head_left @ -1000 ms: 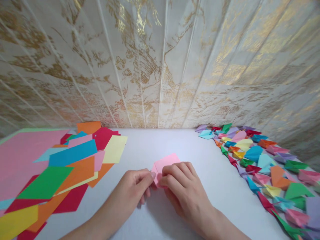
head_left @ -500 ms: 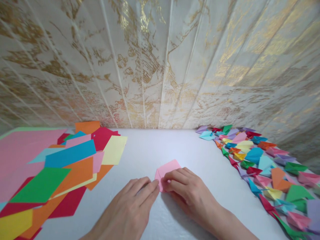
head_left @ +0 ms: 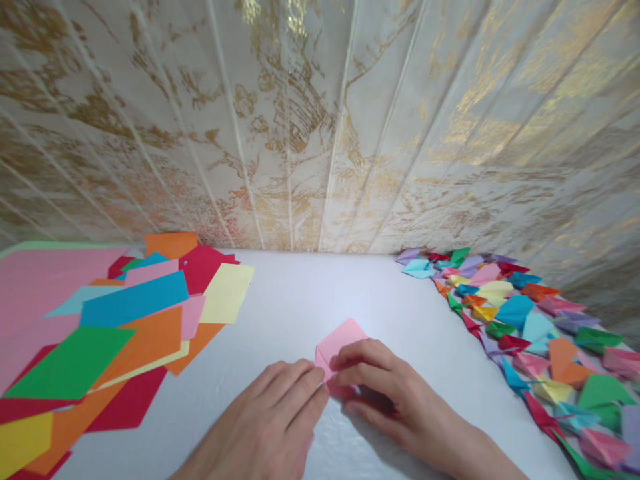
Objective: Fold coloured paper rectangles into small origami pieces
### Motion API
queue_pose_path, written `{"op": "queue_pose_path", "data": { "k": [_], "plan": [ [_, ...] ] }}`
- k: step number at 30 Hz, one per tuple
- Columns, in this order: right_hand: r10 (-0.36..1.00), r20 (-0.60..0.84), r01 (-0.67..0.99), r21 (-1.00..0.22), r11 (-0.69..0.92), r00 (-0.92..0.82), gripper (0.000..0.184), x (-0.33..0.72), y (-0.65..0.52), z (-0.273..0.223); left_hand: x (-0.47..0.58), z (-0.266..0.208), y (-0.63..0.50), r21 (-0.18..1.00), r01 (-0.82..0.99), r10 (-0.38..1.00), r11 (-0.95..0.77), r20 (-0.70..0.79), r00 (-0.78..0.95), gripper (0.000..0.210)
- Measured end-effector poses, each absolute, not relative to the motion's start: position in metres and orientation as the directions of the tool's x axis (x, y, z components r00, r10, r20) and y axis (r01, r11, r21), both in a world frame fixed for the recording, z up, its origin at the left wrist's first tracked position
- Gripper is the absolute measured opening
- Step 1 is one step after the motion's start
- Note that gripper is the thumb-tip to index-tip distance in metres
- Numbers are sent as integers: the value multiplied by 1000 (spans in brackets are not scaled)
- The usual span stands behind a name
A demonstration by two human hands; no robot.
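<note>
A small folded piece of pink paper (head_left: 345, 337) lies on the white table, with a crease line near its left corner. My left hand (head_left: 275, 413) lies flat at the paper's lower left, fingers stretched out and fingertips touching its edge. My right hand (head_left: 395, 393) is over the paper's lower right part, its fingers bent onto a pink flap. The thumb sits lower, a little away from the index finger. My right fingers hide part of the paper and its lower folds.
Loose coloured paper sheets, including a green sheet (head_left: 73, 360), overlap on the left. Many folded paper pieces, such as a blue folded piece (head_left: 515, 311), stand in rows on the right. A white and gold patterned curtain (head_left: 300, 133) hangs behind the white table (head_left: 300, 293).
My right fingers have loosened from a tight pinch, and the thumb has moved down and apart. My left hand has shifted slightly right. The whole view has moved a little.
</note>
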State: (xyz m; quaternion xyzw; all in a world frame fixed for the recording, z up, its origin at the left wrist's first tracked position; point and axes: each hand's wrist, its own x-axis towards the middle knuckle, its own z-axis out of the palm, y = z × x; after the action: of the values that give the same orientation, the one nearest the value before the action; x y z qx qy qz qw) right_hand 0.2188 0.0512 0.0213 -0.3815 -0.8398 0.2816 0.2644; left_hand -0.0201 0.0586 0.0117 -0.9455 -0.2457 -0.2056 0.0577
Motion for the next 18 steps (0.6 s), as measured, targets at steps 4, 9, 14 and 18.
{"op": "queue_pose_path", "data": {
  "k": [4,9,14,18],
  "plan": [
    [812,183,500,-706,501,-555,26,220,50,23,-13,10,63,90,484,477,-871,397,784,27],
    [824,211,497,-710,499,-526,26,218,50,20,-2,10,75,160,462,483,-872,427,765,11],
    [833,179,498,-729,469,-523,20,215,50,21,0,8,79,162,420,440,-893,504,743,19],
    [829,184,522,-700,487,-528,19,215,50,22,1,10,77,210,441,485,-872,488,726,9]
  ]
}}
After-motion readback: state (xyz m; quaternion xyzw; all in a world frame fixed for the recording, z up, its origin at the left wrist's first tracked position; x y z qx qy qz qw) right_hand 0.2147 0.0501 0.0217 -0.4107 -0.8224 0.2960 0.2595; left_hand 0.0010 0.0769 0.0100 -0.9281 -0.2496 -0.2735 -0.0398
